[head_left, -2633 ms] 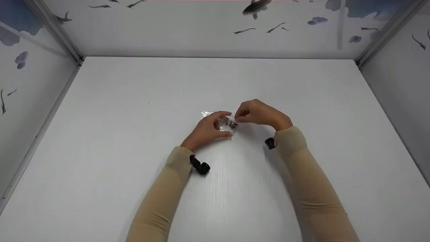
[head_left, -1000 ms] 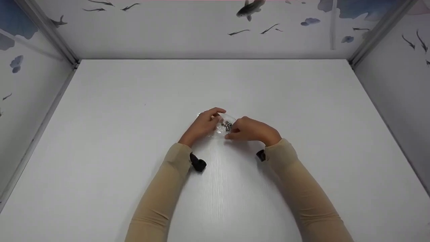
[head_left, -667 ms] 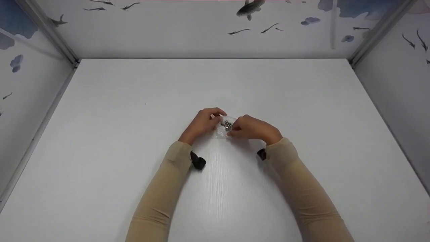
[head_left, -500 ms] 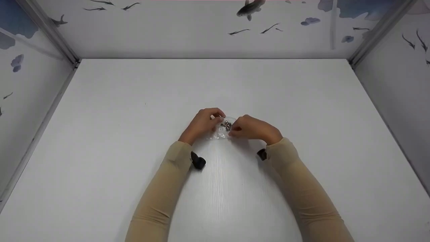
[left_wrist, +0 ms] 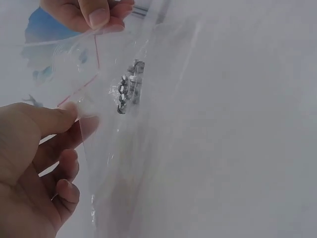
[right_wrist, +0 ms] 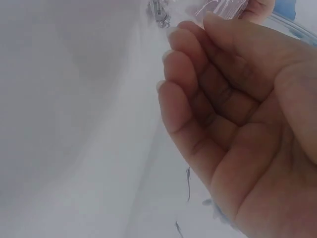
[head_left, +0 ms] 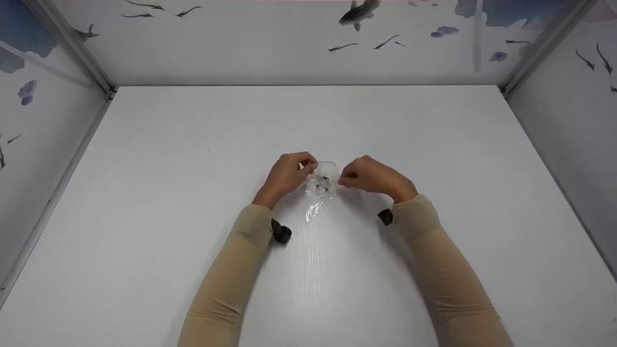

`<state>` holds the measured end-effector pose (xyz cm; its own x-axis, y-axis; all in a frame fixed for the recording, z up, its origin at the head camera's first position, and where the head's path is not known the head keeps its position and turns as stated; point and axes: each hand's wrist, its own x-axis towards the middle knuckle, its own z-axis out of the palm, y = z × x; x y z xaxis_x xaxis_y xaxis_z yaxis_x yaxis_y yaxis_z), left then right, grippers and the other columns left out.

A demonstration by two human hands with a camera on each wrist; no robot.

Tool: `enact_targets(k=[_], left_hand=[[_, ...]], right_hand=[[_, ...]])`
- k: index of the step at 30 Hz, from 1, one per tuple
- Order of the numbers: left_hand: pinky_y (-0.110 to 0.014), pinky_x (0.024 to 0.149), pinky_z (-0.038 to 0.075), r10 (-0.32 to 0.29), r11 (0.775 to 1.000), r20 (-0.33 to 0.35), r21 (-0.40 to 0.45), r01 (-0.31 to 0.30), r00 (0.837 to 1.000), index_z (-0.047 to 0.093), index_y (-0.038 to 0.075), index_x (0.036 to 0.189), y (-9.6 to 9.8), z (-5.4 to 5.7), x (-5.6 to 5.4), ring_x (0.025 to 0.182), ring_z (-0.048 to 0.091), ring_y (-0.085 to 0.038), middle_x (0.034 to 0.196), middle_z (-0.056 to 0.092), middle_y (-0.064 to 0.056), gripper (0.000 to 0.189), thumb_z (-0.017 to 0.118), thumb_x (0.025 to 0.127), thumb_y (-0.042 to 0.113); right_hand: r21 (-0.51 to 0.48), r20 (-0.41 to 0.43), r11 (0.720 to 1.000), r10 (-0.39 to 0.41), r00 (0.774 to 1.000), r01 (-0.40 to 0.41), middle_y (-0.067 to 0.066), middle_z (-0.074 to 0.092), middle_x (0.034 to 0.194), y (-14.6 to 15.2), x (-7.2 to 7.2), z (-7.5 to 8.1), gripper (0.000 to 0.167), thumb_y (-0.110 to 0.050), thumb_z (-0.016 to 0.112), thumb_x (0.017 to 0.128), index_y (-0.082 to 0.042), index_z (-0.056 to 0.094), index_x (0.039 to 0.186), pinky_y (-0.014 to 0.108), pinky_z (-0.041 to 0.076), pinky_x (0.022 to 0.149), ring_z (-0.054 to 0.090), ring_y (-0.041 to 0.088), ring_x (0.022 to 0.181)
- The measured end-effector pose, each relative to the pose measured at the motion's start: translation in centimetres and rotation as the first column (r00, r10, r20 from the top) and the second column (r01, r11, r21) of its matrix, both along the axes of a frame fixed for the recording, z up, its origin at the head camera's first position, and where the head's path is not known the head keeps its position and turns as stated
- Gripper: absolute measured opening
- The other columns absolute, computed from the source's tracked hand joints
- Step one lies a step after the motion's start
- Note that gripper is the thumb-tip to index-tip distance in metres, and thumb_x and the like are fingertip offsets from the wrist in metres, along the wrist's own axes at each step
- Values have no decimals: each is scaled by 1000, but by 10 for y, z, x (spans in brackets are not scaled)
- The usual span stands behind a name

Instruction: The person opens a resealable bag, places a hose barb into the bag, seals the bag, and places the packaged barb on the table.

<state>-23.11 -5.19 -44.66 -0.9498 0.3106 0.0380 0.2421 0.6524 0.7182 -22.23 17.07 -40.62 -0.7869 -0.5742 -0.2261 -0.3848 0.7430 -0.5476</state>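
Note:
A clear zip bag (head_left: 320,193) with a red line along its mouth hangs between my two hands. Inside it lie several small shiny metal pieces (left_wrist: 131,88); they look like nuts or similar hardware, blurred by the plastic. My left hand (head_left: 283,174) pinches the left edge near the mouth between thumb and forefinger, its other fingers loosely curled. Opposite it, my right hand (head_left: 375,176) pinches the right edge; in the right wrist view its remaining fingers bend beside the bag. Between the pinched edges the red line bends and the mouth looks spread apart.
A white tabletop (head_left: 308,289) lies under both hands. Pale panels with painted fish (head_left: 359,14) rise at the back and sides. A black wrist camera (head_left: 281,232) sits on the left sleeve, and another black camera (head_left: 385,217) on the right.
The right hand has shifted right and slightly away from me, its fingertips now at the bag's edge. The bag has spread out between the hands, with its lower end hanging nearer to me.

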Motion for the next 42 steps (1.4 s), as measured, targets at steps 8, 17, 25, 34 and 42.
enact_targets(k=[8,17,25,34,42], left_hand=[[-31,80,46,-8,993,-57,117,15,998,69,10,103,-7,6,3,88,56,-19,100,66,-5,17,59,96,21],[-28,72,47,3,968,-50,250,10,999,69,9,104,-15,20,8,83,60,-16,96,69,-3,19,60,96,23],[-27,74,48,3,952,-122,303,34,993,68,11,103,-18,33,18,81,61,-13,90,71,-1,17,59,96,23],[-28,76,48,28,933,-198,357,46,980,66,6,101,-21,39,25,81,65,-24,85,69,-5,16,57,97,18],[-29,77,49,22,938,-220,343,56,975,65,3,104,-20,39,28,82,64,-24,87,68,-7,20,56,98,20]], right_hand=[[-94,-80,995,-39,996,32,12,72,91,11,-4,5,21,-18,62,94,-2,74,100,29,45,65,54,16,71],[-214,-180,974,-117,977,78,10,71,91,18,-6,12,22,-22,63,93,-3,73,100,33,50,72,59,18,76],[-380,-228,920,-193,954,95,8,70,94,19,-4,18,26,-30,64,92,-6,72,99,37,52,84,62,17,85],[-491,-233,865,-249,940,107,6,69,94,21,0,14,24,-27,62,94,-4,69,99,18,48,79,62,8,85],[-554,-138,816,-284,949,164,9,70,96,21,5,11,25,-24,61,94,0,69,101,18,51,78,65,8,86]])
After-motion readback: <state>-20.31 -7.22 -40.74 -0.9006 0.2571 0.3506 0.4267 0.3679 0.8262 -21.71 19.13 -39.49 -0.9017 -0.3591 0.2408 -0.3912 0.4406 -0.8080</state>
